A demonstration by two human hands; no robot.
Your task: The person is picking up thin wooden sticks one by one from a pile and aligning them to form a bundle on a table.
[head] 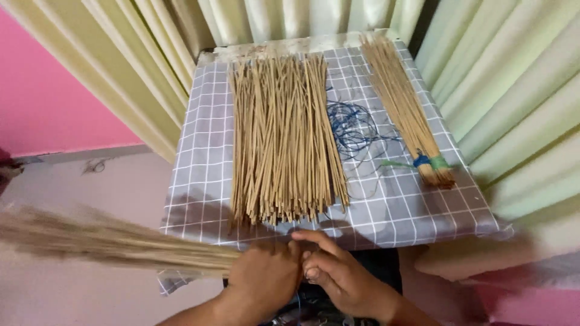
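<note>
My left hand [264, 279] is closed around the base of a bundle of thin tan sticks [115, 241] that fans out to the left, blurred. My right hand [341, 273] presses against the left one at the bundle's end, fingers curled; what it pinches is hidden. Both hands sit at the near edge of a small table under a grey checked cloth [205, 157]. A loose pile of tan sticks [281, 139] lies on the cloth just beyond my hands.
A tangle of blue thread [353, 130] lies right of the pile. A bundle of sticks tied with blue and green bands [408, 108] rests at the table's right side. Pale green curtains [513, 78] hang behind and to the right; a pink wall [42, 96] is at left.
</note>
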